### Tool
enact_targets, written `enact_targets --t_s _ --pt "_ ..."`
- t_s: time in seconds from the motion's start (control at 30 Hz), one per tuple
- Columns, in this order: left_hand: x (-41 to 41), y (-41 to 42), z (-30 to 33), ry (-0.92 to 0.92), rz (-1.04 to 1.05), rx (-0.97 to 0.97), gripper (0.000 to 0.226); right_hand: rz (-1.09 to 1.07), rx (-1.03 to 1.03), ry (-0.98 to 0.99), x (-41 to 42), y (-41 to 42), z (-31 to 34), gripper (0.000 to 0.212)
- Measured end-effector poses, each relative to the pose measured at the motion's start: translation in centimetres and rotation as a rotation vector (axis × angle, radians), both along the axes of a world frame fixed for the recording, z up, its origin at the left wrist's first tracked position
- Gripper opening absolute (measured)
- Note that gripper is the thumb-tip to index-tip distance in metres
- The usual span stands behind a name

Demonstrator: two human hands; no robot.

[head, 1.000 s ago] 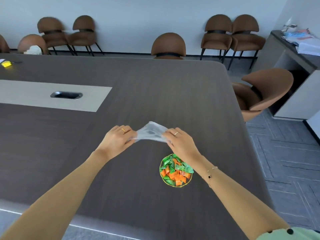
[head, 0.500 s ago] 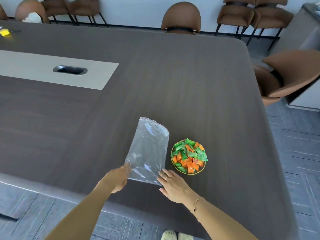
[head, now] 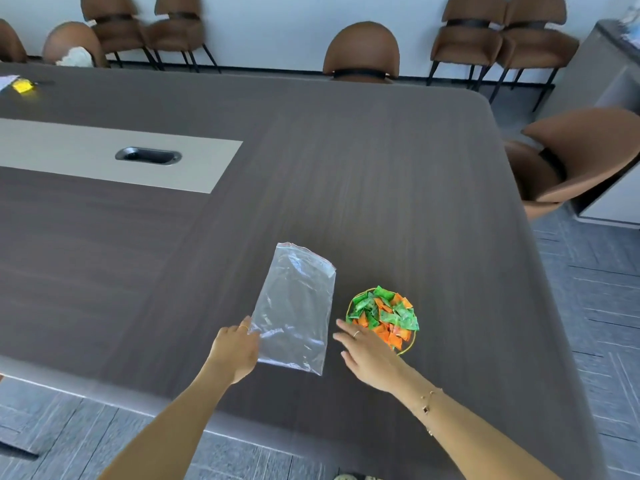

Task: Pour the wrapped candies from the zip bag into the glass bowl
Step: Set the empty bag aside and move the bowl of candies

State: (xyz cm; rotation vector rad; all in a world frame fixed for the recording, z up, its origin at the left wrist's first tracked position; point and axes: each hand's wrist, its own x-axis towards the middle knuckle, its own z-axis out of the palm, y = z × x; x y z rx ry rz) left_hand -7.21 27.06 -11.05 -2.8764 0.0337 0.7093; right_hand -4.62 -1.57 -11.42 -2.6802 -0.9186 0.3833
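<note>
The clear zip bag [head: 294, 306] lies flat and empty on the dark table [head: 346, 168], its red-lined mouth pointing away from me. Just right of it stands the small glass bowl [head: 350, 304] with a gold rim, heaped with green and orange wrapped candies [head: 384, 315]. My left hand [head: 235, 351] rests at the bag's near left corner, fingertips touching the plastic. My right hand [head: 367, 355] hovers with spread fingers between the bag and the bowl, holding nothing and covering the bowl's near rim.
Brown chairs [head: 360, 53] line the far wall, and one stands at the table's right side [head: 571, 161]. A cable port [head: 148, 156] sits in the table's light strip. A yellow item [head: 22, 86] lies far left. The table's near edge is close to my arms.
The bag was held up between both hands, then laid flat on the table. My right hand has since lifted off the bag's corner and shifted right toward the bowl.
</note>
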Motion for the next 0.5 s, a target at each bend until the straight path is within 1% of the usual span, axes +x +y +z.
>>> enact_targets --t_s 0.07,0.1,0.23,0.3,0.33,0.43,0.5 --pt "1.3 -0.9 1.3 -0.063 0.051 -0.002 0.041 -0.117 0.006 -0.034 1.6 -2.1 1.1 0.039" --pt "2.1 -1.8 1.9 -0.090 0.068 -0.040 0.038 -0.193 0.003 -0.042 2.3 -3.3 1.6 0.038" --pt "5.3 -6.4 3.0 -0.155 0.075 -0.338 0.032 -0.502 -0.006 -0.016 3.4 -8.4 1.9 0.035" --pt "6.4 -9.1 2.7 -0.155 0.026 -0.499 0.038 -0.630 0.012 0.062 3.3 -10.0 1.1 0.034" --pt "6.9 -10.5 2.3 -0.147 -0.001 -0.554 0.041 -0.706 0.059 0.126 3.1 -10.5 0.7 0.034" --pt "8.1 -13.8 0.6 -0.108 0.012 -0.608 0.043 -0.914 0.225 0.333 2.6 -10.9 -0.5 0.035" --pt "8.5 -15.1 -0.8 -0.089 0.082 -0.594 0.042 -0.954 0.268 0.432 2.3 -10.7 -1.2 0.036"
